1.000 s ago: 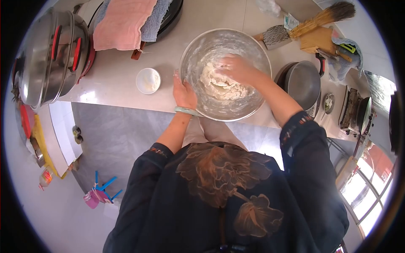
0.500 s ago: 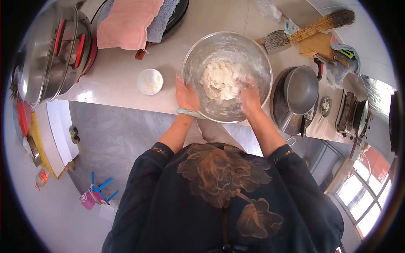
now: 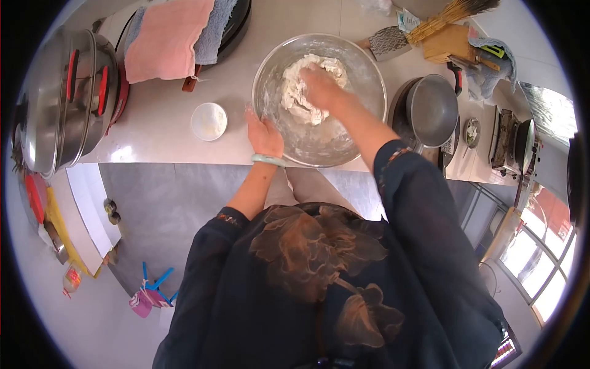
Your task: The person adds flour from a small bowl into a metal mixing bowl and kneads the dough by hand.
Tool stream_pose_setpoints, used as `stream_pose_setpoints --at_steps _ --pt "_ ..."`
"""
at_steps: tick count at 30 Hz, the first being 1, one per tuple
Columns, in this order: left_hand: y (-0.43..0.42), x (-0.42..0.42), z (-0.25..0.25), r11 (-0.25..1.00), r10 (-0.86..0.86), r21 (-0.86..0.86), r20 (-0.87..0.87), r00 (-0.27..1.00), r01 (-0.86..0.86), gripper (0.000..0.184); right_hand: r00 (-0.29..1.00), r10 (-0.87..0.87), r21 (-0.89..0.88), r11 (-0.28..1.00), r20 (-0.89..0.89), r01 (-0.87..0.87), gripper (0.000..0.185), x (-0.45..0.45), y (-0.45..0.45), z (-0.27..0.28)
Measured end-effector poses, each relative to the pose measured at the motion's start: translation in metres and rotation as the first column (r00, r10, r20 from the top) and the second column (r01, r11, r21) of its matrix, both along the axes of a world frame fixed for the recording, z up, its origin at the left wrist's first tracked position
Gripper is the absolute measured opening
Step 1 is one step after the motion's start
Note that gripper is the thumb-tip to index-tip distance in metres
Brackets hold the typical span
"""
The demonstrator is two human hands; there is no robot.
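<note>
A large steel bowl (image 3: 362, 132) stands at the counter's front edge with pale, lumpy dough (image 3: 299, 101) in it. My right hand (image 3: 321, 86) reaches in from the right and presses on the dough; its fingers are blurred and partly sunk in the dough. My left hand (image 3: 265, 136), with a pale green bangle at the wrist, rests against the bowl's left outer side, its fingers stretched along the wall. To the left of that hand is a small white bowl (image 3: 209, 122) with a little white residue inside.
Steel steamer pots (image 3: 52, 104) stand at the far left. A pink cloth (image 3: 167, 38) lies over a dark pan at the back. On the right are a grey frying pan (image 3: 432, 111), a straw brush (image 3: 452, 18), a cutting board (image 3: 445, 42) and a stove (image 3: 505, 141).
My right hand has moved from the bowl's right side onto the dough, and the dough has shifted toward the bowl's far left. My left hand has stayed against the bowl.
</note>
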State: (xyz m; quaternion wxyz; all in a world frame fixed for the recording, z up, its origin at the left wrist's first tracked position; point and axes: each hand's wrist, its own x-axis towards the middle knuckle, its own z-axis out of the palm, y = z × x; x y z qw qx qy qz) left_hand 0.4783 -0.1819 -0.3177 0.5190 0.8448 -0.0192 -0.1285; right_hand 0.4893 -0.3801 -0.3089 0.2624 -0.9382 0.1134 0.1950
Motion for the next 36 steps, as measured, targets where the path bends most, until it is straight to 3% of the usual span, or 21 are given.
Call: stream_pose_setpoints --at_steps 2,3,6,9,12,15,17,19,22,28,30,32,34,36 --pt "-0.002 0.001 -0.007 1.000 -0.003 0.004 0.037 0.999 0.002 0.051 0.952 0.078 0.166 0.986 -0.297 -0.029 0.041 0.016 -0.017 0.038" --pt "-0.001 -0.001 -0.017 0.999 -0.004 0.033 0.071 0.997 0.002 0.051 0.985 0.119 0.188 0.978 -0.123 -0.094 0.041 0.002 -0.018 0.059" --pt "0.001 -0.003 -0.017 0.999 0.000 0.039 0.050 0.999 -0.002 0.051 0.996 0.065 0.400 0.913 0.053 -0.081 0.037 -0.037 -0.036 0.076" --pt "-0.004 0.003 0.004 1.000 0.005 -0.015 -0.048 0.999 -0.006 0.051 0.996 -0.061 0.254 0.964 -0.062 0.075 0.036 -0.083 -0.072 0.040" --pt "-0.004 -0.001 -0.008 0.998 0.044 -0.044 -0.024 0.999 -0.045 0.049 0.982 -0.096 -0.164 0.984 -0.165 0.069 0.043 -0.109 -0.079 0.004" --pt "-0.004 -0.005 -0.001 0.993 0.070 -0.091 -0.021 0.997 -0.072 0.047 0.979 -0.011 -0.246 0.968 -0.203 -0.040 0.048 -0.115 -0.026 0.011" --pt "-0.011 0.002 0.001 0.990 0.085 -0.109 -0.017 0.996 -0.086 0.046 0.974 -0.140 -0.116 0.986 -0.179 0.121 0.050 -0.117 0.007 0.018" --pt "-0.008 -0.001 -0.006 0.994 0.084 -0.067 -0.017 0.996 -0.085 0.046 0.952 -0.302 -0.022 0.953 0.044 0.303 0.052 -0.123 0.045 0.002" --pt "-0.010 -0.002 0.001 0.992 0.112 -0.061 0.003 0.994 -0.111 0.046 0.917 -0.394 0.048 0.916 -0.066 0.397 0.047 -0.109 0.056 0.009" --pt "-0.008 -0.001 -0.006 0.997 0.072 0.035 0.056 0.996 -0.074 0.045 0.938 -0.332 0.055 0.939 -0.103 0.338 0.028 -0.103 0.054 -0.005" --pt "-0.009 0.000 0.003 0.998 0.060 -0.028 -0.010 0.998 -0.060 0.045 0.923 -0.364 0.044 0.931 0.123 0.361 0.025 -0.119 0.026 -0.029" --pt "-0.004 -0.002 0.001 0.998 0.058 -0.027 -0.013 0.998 -0.058 0.046 0.944 -0.330 -0.109 0.938 0.015 0.329 0.020 -0.100 -0.009 0.023" --pt "-0.006 -0.002 -0.013 0.998 0.059 0.013 0.060 0.996 -0.059 0.045 0.988 -0.133 -0.161 0.976 0.076 0.144 0.018 -0.100 -0.065 -0.012" --pt "-0.007 0.000 -0.006 0.997 0.073 -0.032 -0.013 0.997 -0.074 0.046 0.991 -0.128 -0.193 0.972 0.045 0.135 0.017 -0.095 -0.069 -0.020"
